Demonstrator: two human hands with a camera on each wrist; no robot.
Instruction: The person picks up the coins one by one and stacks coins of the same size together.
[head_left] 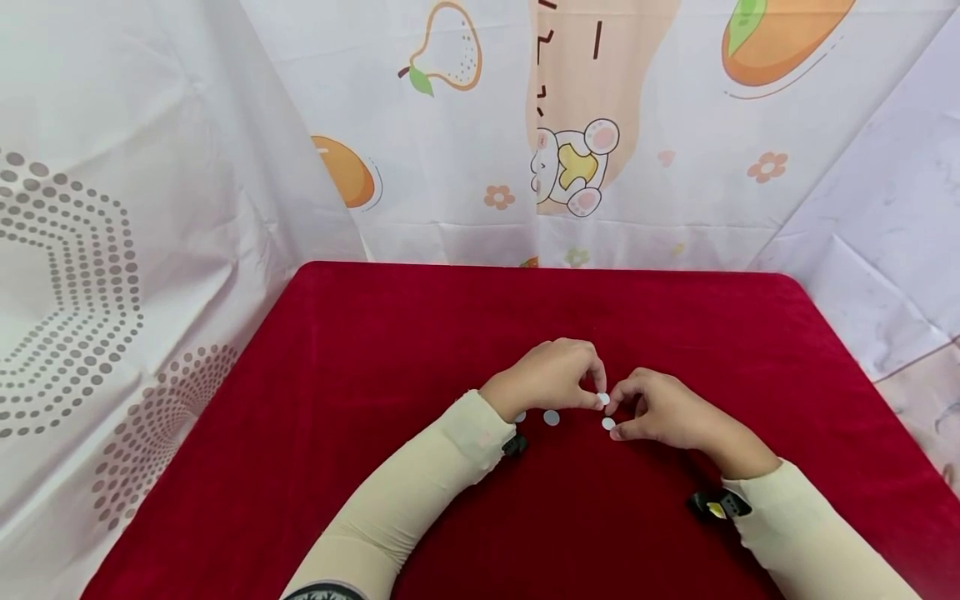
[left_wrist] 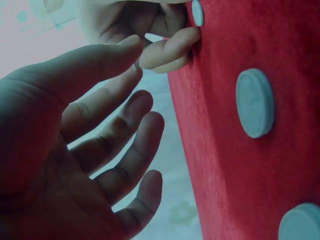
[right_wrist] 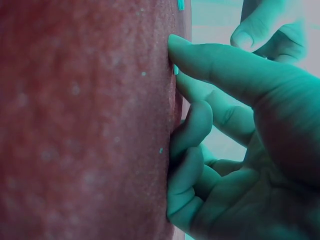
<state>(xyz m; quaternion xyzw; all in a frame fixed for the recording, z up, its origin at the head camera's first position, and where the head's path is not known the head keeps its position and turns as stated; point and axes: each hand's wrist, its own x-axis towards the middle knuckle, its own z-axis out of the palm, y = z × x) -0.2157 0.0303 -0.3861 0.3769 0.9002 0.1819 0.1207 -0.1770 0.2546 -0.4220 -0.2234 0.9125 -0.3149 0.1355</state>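
Note:
My left hand (head_left: 551, 375) is above the table, its thumb and index fingertips pinching a small white disc (head_left: 603, 399). In the left wrist view this disc (left_wrist: 135, 65) shows edge-on between those fingertips, and the other fingers are spread loosely. Facing it, my right hand (head_left: 663, 410) is low on the cloth, with thumb and index fingertips at opposite edges of a second white disc (head_left: 608, 423). The right wrist view shows only a sliver of that disc (right_wrist: 176, 69) between thumb and index finger; the remaining fingers curl against the cloth.
Another white disc (head_left: 551, 417) lies flat on the red cloth (head_left: 420, 333), below the left hand. One more disc (head_left: 521, 417) is partly hidden by the left wrist. Printed curtains (head_left: 450, 167) hang behind the table's far edge and along both sides.

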